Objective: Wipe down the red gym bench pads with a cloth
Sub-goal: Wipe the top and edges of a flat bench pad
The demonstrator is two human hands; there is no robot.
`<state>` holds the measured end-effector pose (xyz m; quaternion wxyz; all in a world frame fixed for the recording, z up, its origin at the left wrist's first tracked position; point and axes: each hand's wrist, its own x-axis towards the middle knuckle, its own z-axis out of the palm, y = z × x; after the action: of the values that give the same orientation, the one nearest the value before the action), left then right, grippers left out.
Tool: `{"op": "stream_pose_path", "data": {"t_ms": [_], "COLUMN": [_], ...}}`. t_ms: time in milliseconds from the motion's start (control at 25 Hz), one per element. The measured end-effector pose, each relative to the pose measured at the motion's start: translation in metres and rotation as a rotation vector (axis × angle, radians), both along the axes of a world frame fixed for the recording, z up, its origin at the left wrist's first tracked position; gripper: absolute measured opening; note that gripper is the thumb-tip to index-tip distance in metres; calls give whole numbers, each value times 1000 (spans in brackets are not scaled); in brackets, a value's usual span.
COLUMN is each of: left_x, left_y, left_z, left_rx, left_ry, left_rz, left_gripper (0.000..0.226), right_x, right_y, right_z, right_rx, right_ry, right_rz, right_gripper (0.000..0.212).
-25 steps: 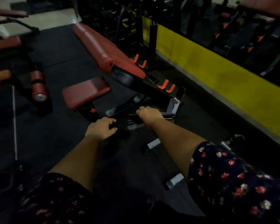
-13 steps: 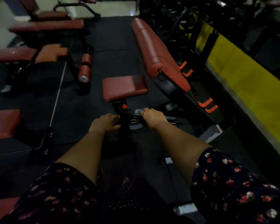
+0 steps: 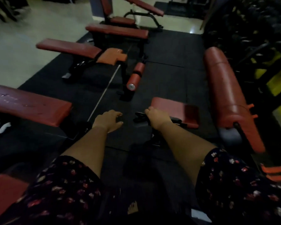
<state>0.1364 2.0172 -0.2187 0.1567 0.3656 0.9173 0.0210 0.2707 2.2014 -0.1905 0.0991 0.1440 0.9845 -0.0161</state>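
Note:
A red incline bench stands on the right, with a small seat pad and a long back pad sloping up away from me. In front of the seat pad my right hand grips the black handle of its frame. My left hand curls round the dark left end of the same bar, which is hard to make out in the dim light. No cloth is in either hand. An orange-brown piece lies at the end of a far bench; whether it is cloth or pad I cannot tell.
Other red benches stand at the left, the middle left and the back. Red roller pads stick out over the black rubber floor. A dark weight rack and a yellow wall strip line the right side.
My view has swung left, so the incline bench now sits at the right and more benches show. Both hands have stayed on the black handle.

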Motion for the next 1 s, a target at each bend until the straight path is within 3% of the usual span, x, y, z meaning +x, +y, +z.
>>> {"op": "stream_pose_path", "data": {"t_ms": [440, 760, 1000], "left_x": [-109, -195, -233], "left_y": [-100, -83, -70], "left_z": [-11, -13, -8], "left_rx": [41, 34, 19], "left_ry": [-31, -31, 34], "left_rz": [409, 673, 799], "left_gripper": [55, 55, 54], "right_x": [-198, -354, -423], "right_y": [-42, -39, -35], "right_z": [-6, -4, -15], "right_rx": [-11, 34, 77], "right_ry": [67, 65, 81], "right_rz": [423, 682, 832], "right_gripper": [27, 34, 40]}}
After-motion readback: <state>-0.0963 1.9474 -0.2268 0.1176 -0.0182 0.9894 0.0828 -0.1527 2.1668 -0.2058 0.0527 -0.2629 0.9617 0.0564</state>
